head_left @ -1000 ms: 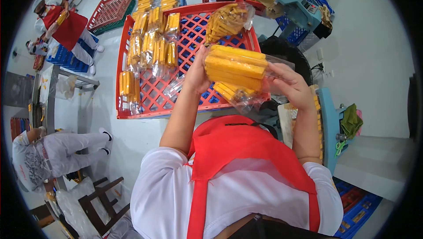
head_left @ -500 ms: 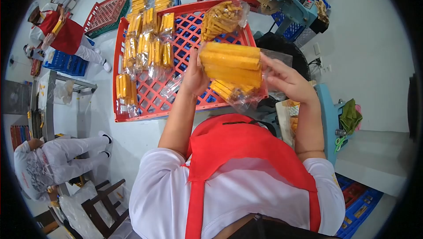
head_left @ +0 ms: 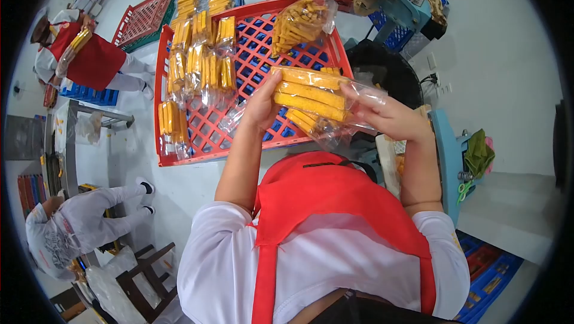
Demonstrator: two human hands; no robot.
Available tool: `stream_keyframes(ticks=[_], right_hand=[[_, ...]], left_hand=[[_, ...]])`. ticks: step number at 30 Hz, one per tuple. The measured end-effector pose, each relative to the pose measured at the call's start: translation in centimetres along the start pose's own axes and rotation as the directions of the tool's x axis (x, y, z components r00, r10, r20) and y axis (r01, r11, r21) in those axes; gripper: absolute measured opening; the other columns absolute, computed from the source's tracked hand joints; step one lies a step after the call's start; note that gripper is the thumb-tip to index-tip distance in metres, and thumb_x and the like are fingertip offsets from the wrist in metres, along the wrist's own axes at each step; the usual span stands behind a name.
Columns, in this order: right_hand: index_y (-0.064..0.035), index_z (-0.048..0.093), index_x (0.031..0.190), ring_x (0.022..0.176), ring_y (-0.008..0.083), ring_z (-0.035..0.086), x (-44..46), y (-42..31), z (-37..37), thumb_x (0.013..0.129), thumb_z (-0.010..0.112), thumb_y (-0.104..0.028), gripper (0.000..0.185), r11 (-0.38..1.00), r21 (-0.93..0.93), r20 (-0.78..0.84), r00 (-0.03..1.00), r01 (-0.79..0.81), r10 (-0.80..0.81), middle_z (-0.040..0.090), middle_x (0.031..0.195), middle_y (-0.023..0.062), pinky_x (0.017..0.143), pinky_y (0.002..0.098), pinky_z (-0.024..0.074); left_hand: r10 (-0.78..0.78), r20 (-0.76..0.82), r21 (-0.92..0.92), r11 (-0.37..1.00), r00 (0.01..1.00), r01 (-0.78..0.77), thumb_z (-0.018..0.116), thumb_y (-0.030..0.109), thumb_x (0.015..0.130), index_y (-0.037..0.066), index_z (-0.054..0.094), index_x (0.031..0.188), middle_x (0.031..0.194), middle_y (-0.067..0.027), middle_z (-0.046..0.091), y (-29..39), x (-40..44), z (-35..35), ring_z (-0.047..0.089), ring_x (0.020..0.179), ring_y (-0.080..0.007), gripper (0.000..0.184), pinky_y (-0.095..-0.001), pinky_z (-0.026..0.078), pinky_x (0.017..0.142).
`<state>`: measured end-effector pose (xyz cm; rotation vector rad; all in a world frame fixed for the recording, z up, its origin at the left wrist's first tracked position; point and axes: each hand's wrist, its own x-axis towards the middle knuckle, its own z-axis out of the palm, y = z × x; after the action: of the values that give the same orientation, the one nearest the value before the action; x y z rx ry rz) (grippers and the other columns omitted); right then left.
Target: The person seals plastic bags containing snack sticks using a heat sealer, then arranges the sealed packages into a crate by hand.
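Note:
Between my two hands is a clear plastic bag of yellow sticks [head_left: 311,94], held above a red plastic crate [head_left: 209,138]. My left hand [head_left: 261,104] is closed on the bag's left end. At its other end, my right hand [head_left: 385,112] grips the loose clear plastic. Beneath the held bag lies another bag of yellow sticks [head_left: 302,121], partly hidden. A larger bag of short yellow pieces [head_left: 299,28] rests at the crate's far right corner. Several filled bags [head_left: 203,70] lie along the crate's left side.
A blue machine [head_left: 400,4] stands beyond the crate at the right, near a black bin [head_left: 382,70]. Blue machine parts with green scissors [head_left: 463,189] are by my right elbow. Two people [head_left: 89,55] [head_left: 78,222] work at the left, near a metal table [head_left: 70,138].
The held bag has turned so its separate sticks show more clearly, and it sits slightly lower. My right hand has shifted a little. The person at upper left has moved.

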<state>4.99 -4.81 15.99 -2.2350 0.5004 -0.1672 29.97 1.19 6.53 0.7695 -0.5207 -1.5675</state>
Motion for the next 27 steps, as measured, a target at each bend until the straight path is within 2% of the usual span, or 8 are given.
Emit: stream_keyframes(ticks=[5,7,9,13,15,20,22,27], right_hand=[[-0.0025,0.034,0.127,0.107,0.0173,0.043,-0.2,-1.1,-1.7,0.080,0.050,-0.011,0.051,0.957,0.290,-0.064,0.998,0.000,0.019,0.045,0.120,0.0107,0.092,0.0287,0.0333],[-0.0023,0.034,0.127,0.103,0.0154,0.045,-0.4,-0.9,-1.9,0.080,0.052,-0.012,0.052,0.958,0.285,-0.110,0.994,0.023,0.009,0.047,0.118,0.0092,0.089,0.0284,0.0361],[-0.0024,0.033,0.127,0.096,0.0117,0.047,-0.7,-0.3,-1.5,0.080,0.054,-0.014,0.053,0.916,0.402,-0.109,0.993,0.003,0.045,0.048,0.114,0.0074,0.082,0.0265,0.0412],[-0.0028,0.037,0.126,0.086,0.0111,0.051,-1.0,-0.8,-1.2,0.078,0.057,-0.013,0.053,0.888,0.457,-0.044,0.996,-0.054,0.083,0.053,0.104,0.0059,0.074,0.0243,0.0433],[-0.0012,0.052,0.111,0.077,0.0105,0.052,-1.2,-1.3,-1.3,0.079,0.057,-0.011,0.034,0.976,0.216,-0.169,0.985,0.000,0.037,0.056,0.091,0.0045,0.069,0.0231,0.0429],[-0.0009,0.059,0.077,0.073,0.0082,0.052,-3.5,1.8,-3.7,0.081,0.055,-0.009,0.010,0.869,0.343,-0.880,0.445,0.356,0.165,0.059,0.077,0.0026,0.069,0.0226,0.0414],[-0.0003,0.059,0.081,0.074,0.0081,0.052,-3.9,3.6,-3.1,0.081,0.056,-0.011,0.011,0.884,0.397,-0.895,0.319,0.248,0.313,0.058,0.078,0.0017,0.071,0.0218,0.0403],[0.0005,0.044,0.114,0.091,0.0097,0.048,-4.7,6.0,-0.5,0.081,0.057,-0.017,0.039,0.763,0.637,-0.744,0.344,0.111,0.572,0.051,0.098,0.0052,0.079,0.0216,0.0371]], left_hand=[[0.121,-0.012,0.480,0.872,0.993,-0.100,0.053,0.039,0.080,0.002,0.028,0.127,0.127,-0.0150,0.034,-0.6,0.8,-0.8,0.030,0.120,-0.0256,0.065,-0.0352,0.025,0.098],[0.316,0.081,0.731,0.625,0.945,-0.272,0.060,0.042,0.074,0.002,0.022,0.131,0.133,-0.0171,0.026,0.1,0.2,0.9,0.021,0.126,-0.0299,0.078,-0.0399,0.020,0.100],[0.330,0.299,0.945,-0.230,0.895,-0.231,0.070,0.043,0.060,0.007,0.019,0.133,0.137,-0.0192,0.014,2.3,-1.9,4.4,0.006,0.128,-0.0383,0.096,-0.0531,0.012,0.099],[0.184,0.564,0.772,-0.462,0.805,-0.436,0.077,0.039,0.048,0.011,0.023,0.131,0.130,-0.0187,0.028,2.5,-1.9,8.2,0.017,0.124,-0.0398,0.103,-0.0618,0.013,0.093],[0.131,0.623,0.737,-0.428,0.772,-0.523,0.077,0.031,0.049,0.007,0.023,0.130,0.121,-0.0156,0.039,1.1,0.0,7.7,0.028,0.121,-0.0346,0.100,-0.0542,0.016,0.097],[-0.278,0.453,0.382,0.919,0.847,0.098,0.062,0.039,0.072,0.005,0.037,0.122,0.111,-0.0163,0.050,-3.4,4.6,7.0,0.050,0.101,-0.0304,0.065,-0.0405,0.041,0.086],[-0.554,0.452,-0.290,0.650,0.699,0.702,0.044,0.044,0.084,0.008,0.048,0.114,0.104,-0.0130,0.057,-5.2,5.7,8.9,0.055,0.095,-0.0283,0.047,-0.0424,0.043,0.083],[-0.524,0.538,-0.419,0.513,0.660,0.749,0.042,0.043,0.084,0.010,0.049,0.115,0.110,-0.0114,0.055,-6.5,5.6,13.5,0.053,0.100,-0.0272,0.046,-0.0445,0.040,0.087]])
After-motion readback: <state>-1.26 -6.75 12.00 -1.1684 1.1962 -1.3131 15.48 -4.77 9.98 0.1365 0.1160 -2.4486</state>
